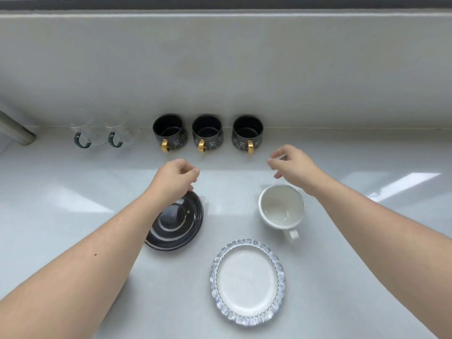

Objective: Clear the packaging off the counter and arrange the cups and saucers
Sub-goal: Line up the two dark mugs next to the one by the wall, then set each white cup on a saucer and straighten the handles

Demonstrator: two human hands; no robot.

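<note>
Three black cups with gold handles stand in a row against the back wall: left [168, 132], middle [207, 133], right [247, 133]. Two clear glass cups [102, 133] with green handles stand to their left. A black saucer [179, 225] lies under my left forearm. My left hand [175, 178] hovers above its far rim, fingers curled in on nothing. A white cup [281, 206] stands upright, handle toward me. My right hand [292, 162] hangs just beyond it, fingers loosely bent and apart, empty. A white saucer with a ruffled blue-grey rim [248, 281] lies nearest me.
The white counter [367, 241] runs to the wall behind the cups. A grey metal pipe [14, 129] juts in at the far left. No packaging shows on the counter.
</note>
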